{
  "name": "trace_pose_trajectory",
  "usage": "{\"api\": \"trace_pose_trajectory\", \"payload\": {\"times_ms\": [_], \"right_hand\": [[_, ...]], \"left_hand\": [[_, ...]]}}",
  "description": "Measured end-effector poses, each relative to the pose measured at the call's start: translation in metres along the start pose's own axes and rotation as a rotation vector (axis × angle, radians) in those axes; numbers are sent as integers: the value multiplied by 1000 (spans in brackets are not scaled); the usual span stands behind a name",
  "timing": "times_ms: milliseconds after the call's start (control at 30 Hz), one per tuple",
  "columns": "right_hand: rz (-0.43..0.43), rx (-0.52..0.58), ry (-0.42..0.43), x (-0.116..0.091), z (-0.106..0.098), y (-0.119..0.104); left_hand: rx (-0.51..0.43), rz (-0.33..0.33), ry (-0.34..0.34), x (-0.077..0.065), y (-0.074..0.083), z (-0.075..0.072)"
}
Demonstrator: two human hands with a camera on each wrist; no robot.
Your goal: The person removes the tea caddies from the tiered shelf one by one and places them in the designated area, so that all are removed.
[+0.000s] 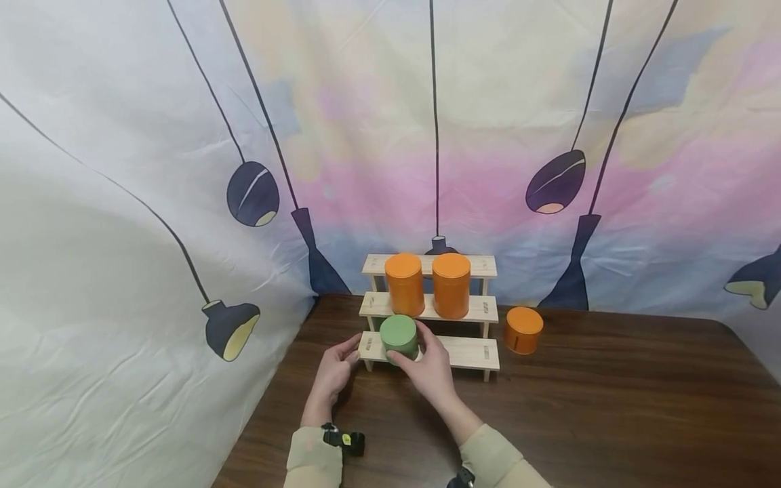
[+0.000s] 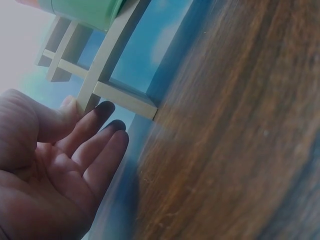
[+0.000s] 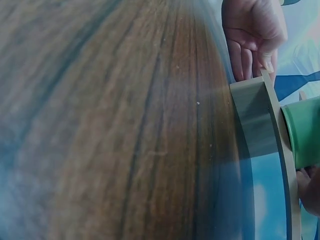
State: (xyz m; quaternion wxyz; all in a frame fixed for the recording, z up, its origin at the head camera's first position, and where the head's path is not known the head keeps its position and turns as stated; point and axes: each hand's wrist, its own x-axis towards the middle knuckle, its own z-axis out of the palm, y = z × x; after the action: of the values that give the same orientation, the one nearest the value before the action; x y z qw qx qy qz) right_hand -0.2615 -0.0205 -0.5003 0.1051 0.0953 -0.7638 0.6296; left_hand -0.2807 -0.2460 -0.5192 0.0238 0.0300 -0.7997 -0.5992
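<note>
A three-step wooden shelf (image 1: 466, 350) stands on the table. On the left of its lowest step is a short green tin (image 1: 398, 333) with a lid, upright. My right hand (image 1: 432, 369) holds this tin, thumb at the front and fingers round its right side. With thumb and index finger my left hand (image 1: 334, 371) pinches the left end of the same step; in the left wrist view the other fingers of that hand (image 2: 55, 165) are spread below the board. Two tall orange tins (image 1: 405, 288) stand side by side on the middle step.
A short orange tin (image 1: 523, 332) stands on the dark wooden table (image 1: 610, 393), just right of the shelf. Behind the table hangs a cloth backdrop (image 1: 488, 102) printed with lamps, and it continues along the left side.
</note>
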Motion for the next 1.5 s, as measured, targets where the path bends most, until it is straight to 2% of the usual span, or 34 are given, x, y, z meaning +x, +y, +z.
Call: {"api": "trace_pose_trajectory", "payload": {"times_ms": [300,1167,1500], "right_hand": [[24,-58,12,-3,1,2],[32,-46,10,-1,3,2],[4,-54,16,-2,3,3]], "left_hand": [[2,-20,5,0,-3,1],[-11,-12,-7,0,-2,1],[4,-13,-4,1,-3,0]]}}
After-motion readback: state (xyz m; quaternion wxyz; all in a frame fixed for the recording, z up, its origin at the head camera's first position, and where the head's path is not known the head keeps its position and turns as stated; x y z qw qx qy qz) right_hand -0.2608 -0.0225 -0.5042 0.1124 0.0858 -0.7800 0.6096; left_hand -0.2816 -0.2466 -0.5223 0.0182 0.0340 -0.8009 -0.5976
